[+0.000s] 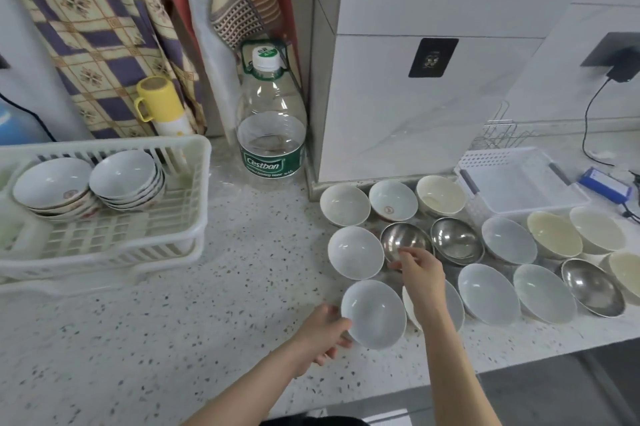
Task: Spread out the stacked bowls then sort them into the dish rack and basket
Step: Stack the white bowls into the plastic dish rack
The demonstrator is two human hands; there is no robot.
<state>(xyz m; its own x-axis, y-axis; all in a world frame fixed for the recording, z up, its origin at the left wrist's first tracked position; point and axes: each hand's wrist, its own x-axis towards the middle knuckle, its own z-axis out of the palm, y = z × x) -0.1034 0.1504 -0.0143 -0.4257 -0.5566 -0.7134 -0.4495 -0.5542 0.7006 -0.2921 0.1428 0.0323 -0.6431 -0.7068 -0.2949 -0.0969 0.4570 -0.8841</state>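
We note L hand (320, 335) gripping the near white bowl (374, 314) at its left rim. R hand (417, 268) pinches the near rim of a steel bowl (405, 240). Approx. a dozen+ other bowls (542, 294), white, cream and steel, lie spread singly across the tabletop (207, 321) at right. Basket (519, 179) sits behind them, by the wall. Dish rack (104, 204), far left, holds two stacks of white bowls. Water bottle (272, 114) stands between rack and basket.

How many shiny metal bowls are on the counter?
3: one under the right hand's fingertips, one just right of it, one far right in the front row. More may lie beyond the frame.
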